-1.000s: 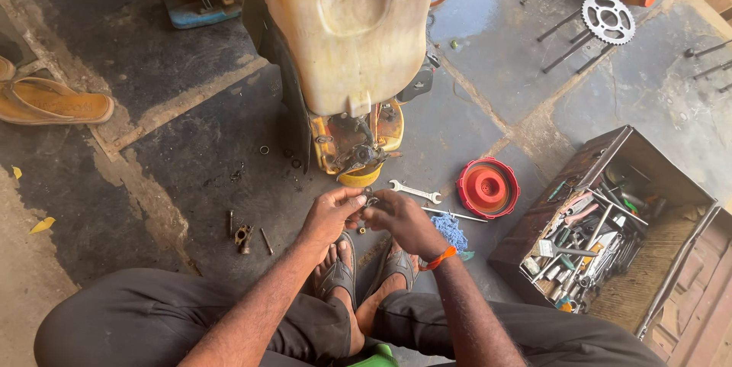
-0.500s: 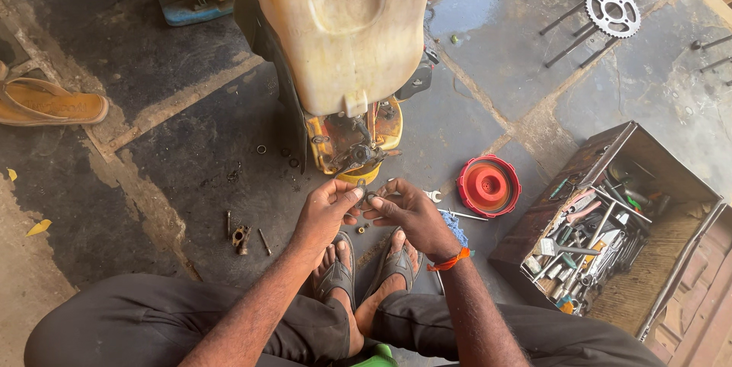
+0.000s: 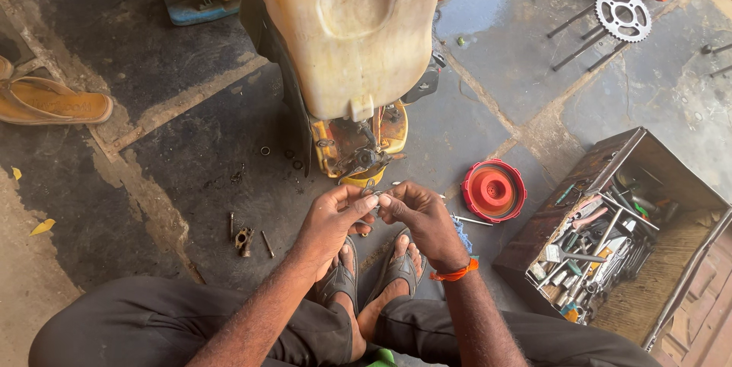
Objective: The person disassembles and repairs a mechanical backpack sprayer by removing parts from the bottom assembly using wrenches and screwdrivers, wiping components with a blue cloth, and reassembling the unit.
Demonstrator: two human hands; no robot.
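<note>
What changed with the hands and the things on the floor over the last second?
Both hands drew back from the floor toward the person's feet. The left hand and right hand now pinch a small metal part between their fingertips. The wrench seen earlier by the red cap is now mostly hidden behind the right hand. Toolbox and sprocket stayed put.

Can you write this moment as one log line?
left hand: pinching small metal part | right hand: pinching same part | nearby: red cap, toolbox
</note>
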